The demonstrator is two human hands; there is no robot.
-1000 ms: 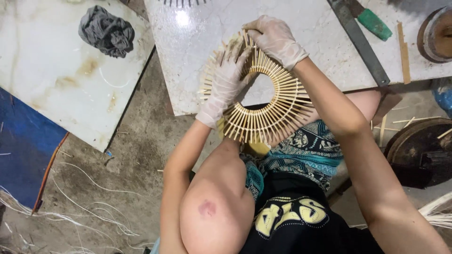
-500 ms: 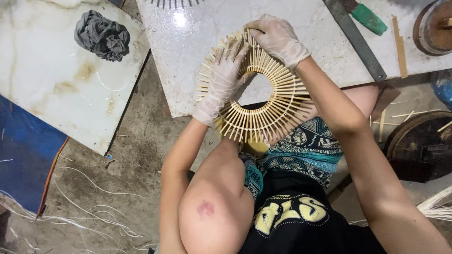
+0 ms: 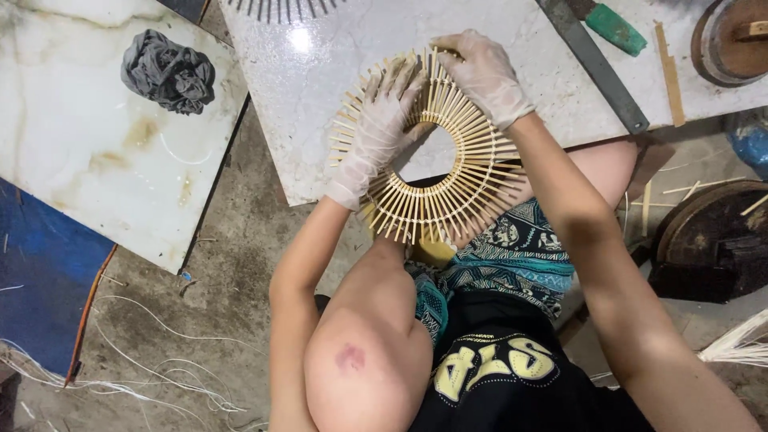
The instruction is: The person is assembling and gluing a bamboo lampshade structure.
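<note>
Bamboo-stick ring, a round frame of thin pale sticks fanned out like spokes around an open middle, lies half on the near edge of the white marble surface and half out over the person's lap. The left hand, in a thin whitish glove, lies flat across the ring's left side with fingers stretched out and pressed onto the sticks. The right hand, gloved the same way, curls over the ring's far edge with its fingertips pinching the sticks there (how tightly cannot be told).

Beyond the ring to the right, on the same surface, lie a long grey metal bar, a green-handled tool and a thin wooden strip; a round wooden piece sits further right at the corner. At the surface's far edge, up and left of the ring, the tips of another spoked piece show. Nothing lies between the hands and the ring.

Left of the ring, across a gap, a second pale marble slab carries a crumpled grey cloth. Below it lie a blue sheet and loose white strands on the bare concrete floor. Right of the ring, low down, stands a dark round block.
</note>
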